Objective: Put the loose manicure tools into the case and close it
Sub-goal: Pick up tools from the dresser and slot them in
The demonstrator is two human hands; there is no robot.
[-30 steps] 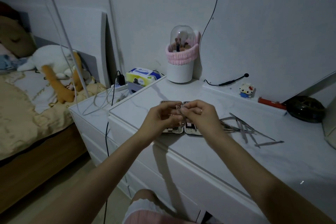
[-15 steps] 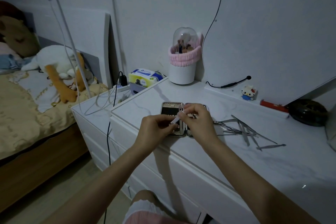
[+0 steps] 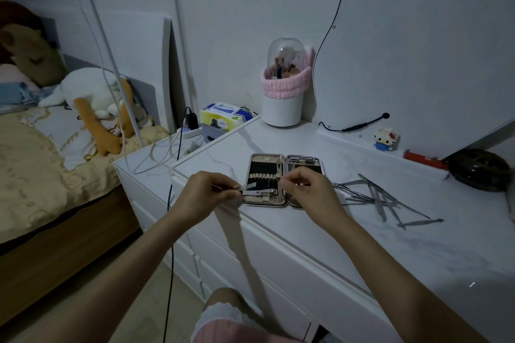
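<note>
- Holding a nail clipper (image 3: pixel 257 191) between them, left hand (image 3: pixel 207 195) and right hand (image 3: pixel 308 192) have fingers pinched shut on its ends, over the open case (image 3: pixel 284 179) near the counter (image 3: pixel 418 245) front edge.
- Several slots look empty (loops hard to read).
- Many loose tools (image 3: pixel 381 198) lie just right of the case; closing is not yet done.

Silver tools (image 3: pixel 373 198) on white marbled dresser top (image 3: pixel 418 245) — case (image 3: pixel 266 178) black-lined, pink-edged — pink headband (image 3: pixel 284 83).
</note>
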